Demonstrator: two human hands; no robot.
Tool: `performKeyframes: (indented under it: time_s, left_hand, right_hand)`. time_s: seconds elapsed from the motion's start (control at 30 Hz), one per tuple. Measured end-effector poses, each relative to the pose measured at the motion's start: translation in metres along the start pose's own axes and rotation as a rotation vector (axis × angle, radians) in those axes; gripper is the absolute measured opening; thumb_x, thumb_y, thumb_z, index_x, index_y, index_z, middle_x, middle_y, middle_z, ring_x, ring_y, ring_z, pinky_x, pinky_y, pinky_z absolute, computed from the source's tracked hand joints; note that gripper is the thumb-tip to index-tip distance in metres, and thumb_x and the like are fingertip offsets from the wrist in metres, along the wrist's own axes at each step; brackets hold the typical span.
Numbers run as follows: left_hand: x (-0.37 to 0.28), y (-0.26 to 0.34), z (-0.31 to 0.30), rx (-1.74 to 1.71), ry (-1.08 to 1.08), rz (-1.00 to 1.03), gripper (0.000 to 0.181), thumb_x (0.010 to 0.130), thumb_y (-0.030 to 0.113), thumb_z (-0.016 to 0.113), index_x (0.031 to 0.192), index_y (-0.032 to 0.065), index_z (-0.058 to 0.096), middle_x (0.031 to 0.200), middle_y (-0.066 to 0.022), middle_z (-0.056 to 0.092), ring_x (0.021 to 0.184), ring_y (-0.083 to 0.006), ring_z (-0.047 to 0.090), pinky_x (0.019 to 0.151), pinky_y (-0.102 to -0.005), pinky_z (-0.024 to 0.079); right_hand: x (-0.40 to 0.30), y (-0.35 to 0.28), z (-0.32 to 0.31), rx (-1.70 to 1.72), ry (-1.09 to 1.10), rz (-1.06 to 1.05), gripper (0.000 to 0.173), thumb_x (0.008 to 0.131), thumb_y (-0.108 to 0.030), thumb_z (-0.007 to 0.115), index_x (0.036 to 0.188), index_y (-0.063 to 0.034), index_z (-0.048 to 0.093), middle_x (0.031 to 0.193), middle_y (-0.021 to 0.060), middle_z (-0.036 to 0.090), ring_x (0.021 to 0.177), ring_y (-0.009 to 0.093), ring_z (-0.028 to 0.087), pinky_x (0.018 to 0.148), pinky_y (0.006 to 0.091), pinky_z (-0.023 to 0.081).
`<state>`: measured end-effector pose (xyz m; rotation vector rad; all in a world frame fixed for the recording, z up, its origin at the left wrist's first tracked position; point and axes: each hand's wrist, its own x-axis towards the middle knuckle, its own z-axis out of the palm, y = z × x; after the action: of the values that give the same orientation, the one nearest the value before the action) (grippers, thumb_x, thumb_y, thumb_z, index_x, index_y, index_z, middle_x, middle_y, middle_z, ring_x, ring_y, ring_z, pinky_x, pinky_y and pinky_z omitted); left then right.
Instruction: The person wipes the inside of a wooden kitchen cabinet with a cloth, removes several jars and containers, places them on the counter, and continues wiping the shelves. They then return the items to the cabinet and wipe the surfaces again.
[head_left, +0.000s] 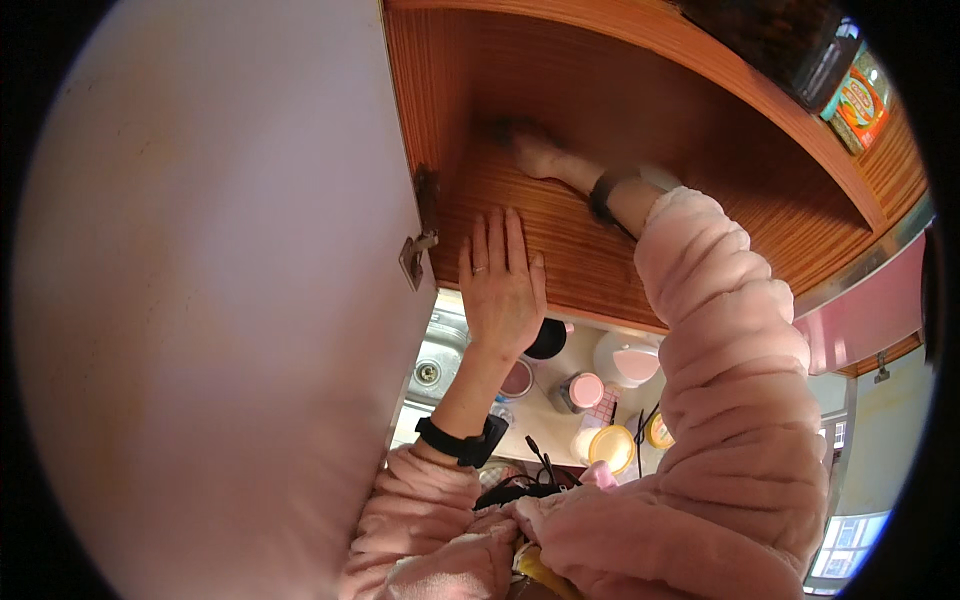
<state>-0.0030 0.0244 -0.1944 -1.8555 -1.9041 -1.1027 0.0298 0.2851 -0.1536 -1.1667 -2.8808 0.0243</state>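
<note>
My left hand (502, 281) lies palm down, fingers extended, on the wooden cabinet shelf (577, 262) near its front edge. A ring and a black wrist strap show on that arm. Deeper in the cabinet, my right hand (536, 154) reaches toward the rear left corner, a black band on its wrist. Something dark and blurred shows at its fingertips; whether it is a held item or shadow I cannot tell. Both arms wear fluffy pink sleeves.
The cabinet door (225, 262) stands open at left, on a metal hinge (416, 255). An orange-labelled jar (859, 105) sits on another shelf at upper right. Below are a steel sink (435, 360), a pink-lidded jar (585, 391) and a yellow-rimmed container (612, 448) on the counter.
</note>
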Motion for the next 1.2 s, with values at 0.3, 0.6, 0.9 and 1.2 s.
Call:
performKeyframes:
  time_s: [0.3, 0.6, 0.9, 1.2]
  left_hand:
    - [-0.001, 0.003, -0.003, -0.029, -0.024, -0.019, 0.057, 0.095, 0.026, 0.048, 0.145, 0.0017, 0.034, 0.145, -0.0209, 0.040, 0.137, -0.0356, 0.034, 0.114, -0.0480, 0.023]
    - [-0.042, 0.006, -0.030, -0.644, 0.323, 0.022, 0.043, 0.093, 0.005, 0.039, 0.135, -0.0049, 0.038, 0.146, -0.0249, 0.031, 0.139, -0.0433, 0.024, 0.114, -0.0498, 0.020]
    - [-0.133, 0.029, -0.057, -0.813, 0.496, -0.032, 0.029, 0.097, 0.007, 0.037, 0.125, -0.0004, 0.043, 0.137, -0.0176, 0.040, 0.138, -0.0391, 0.030, 0.112, -0.0493, 0.027]
    - [-0.112, 0.012, -0.048, -0.795, 0.527, -0.126, 0.033, 0.100, 0.011, 0.039, 0.129, -0.0037, 0.042, 0.139, -0.0190, 0.041, 0.137, -0.0349, 0.034, 0.113, -0.0457, 0.026]
  right_hand:
    - [0.035, -0.030, 0.011, -0.340, -0.121, -0.176, 0.041, 0.094, -0.026, 0.047, 0.126, -0.0010, 0.057, 0.132, 0.0224, 0.052, 0.123, 0.036, 0.047, 0.105, 0.0442, 0.036]
    - [-0.113, -0.097, 0.016, 0.353, 0.056, -0.528, 0.034, 0.090, -0.018, 0.052, 0.120, -0.0032, 0.060, 0.134, 0.0229, 0.051, 0.131, 0.040, 0.038, 0.111, 0.0491, 0.025]
    - [-0.218, -0.098, -0.020, 0.930, -0.043, -0.416, 0.040, 0.093, -0.005, 0.045, 0.132, -0.0015, 0.055, 0.127, 0.0150, 0.061, 0.114, 0.025, 0.059, 0.098, 0.0357, 0.047]
    - [-0.157, -0.134, 0.006, 0.072, 0.201, -0.270, 0.036, 0.094, -0.021, 0.043, 0.112, -0.0021, 0.067, 0.126, 0.0181, 0.058, 0.127, 0.036, 0.044, 0.106, 0.0488, 0.034]
